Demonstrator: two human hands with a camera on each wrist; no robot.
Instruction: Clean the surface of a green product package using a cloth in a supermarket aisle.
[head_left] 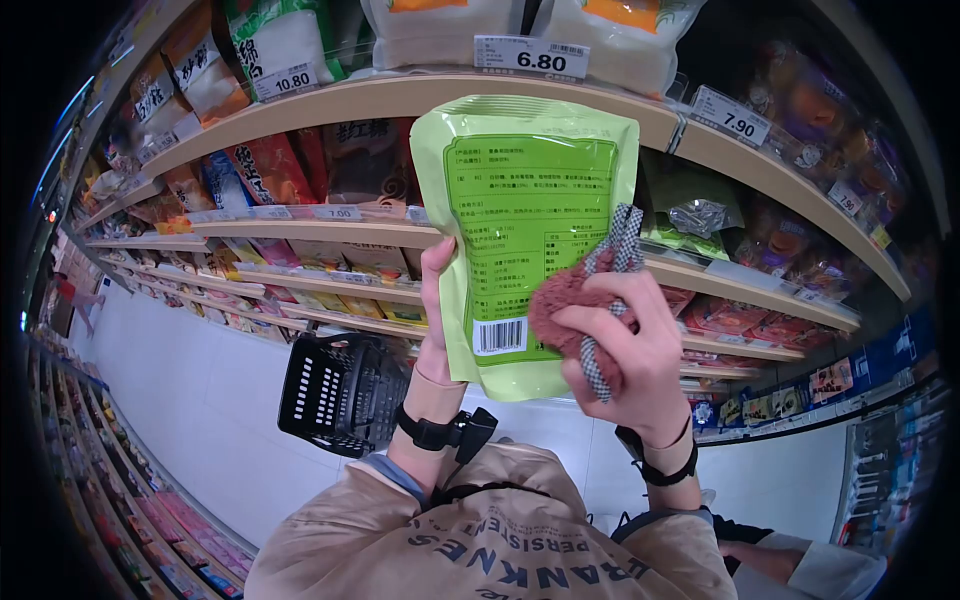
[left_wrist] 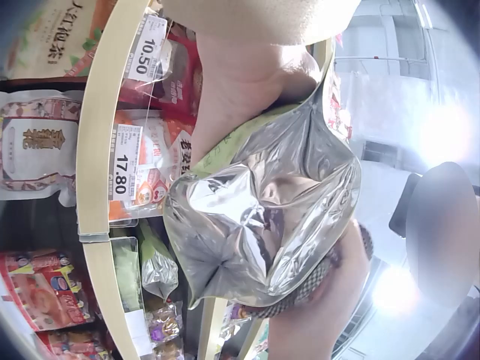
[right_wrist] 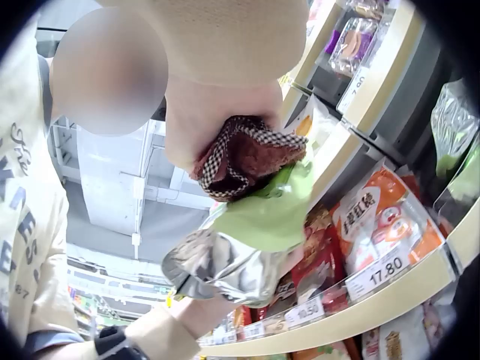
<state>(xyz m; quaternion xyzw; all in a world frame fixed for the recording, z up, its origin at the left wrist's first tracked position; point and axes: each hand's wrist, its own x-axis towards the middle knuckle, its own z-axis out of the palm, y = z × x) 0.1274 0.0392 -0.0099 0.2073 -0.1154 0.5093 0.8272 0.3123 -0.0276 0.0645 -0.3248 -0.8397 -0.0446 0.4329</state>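
A bright green pouch [head_left: 520, 180] with printed text and a barcode is held up in front of the shelves. My left hand [head_left: 436, 300] grips its left edge, thumb at the front and the other fingers hidden behind. My right hand [head_left: 640, 350] holds a bunched reddish-brown cloth [head_left: 570, 300] with a black-and-white checked border against the lower right of the pouch face. Seen from the left wrist, the pouch's creased silver bottom [left_wrist: 262, 217] faces the camera. The right wrist view shows the cloth [right_wrist: 255, 154] bunched under the right hand, over the pouch's green face.
Curved shelves [head_left: 330, 100] of bagged goods with price tags rise in front. A black shopping basket [head_left: 340, 390] stands on the pale floor [head_left: 180, 370] at lower left. More stocked shelves [head_left: 120, 470] line the left side. Another person's arm [head_left: 770, 560] shows at lower right.
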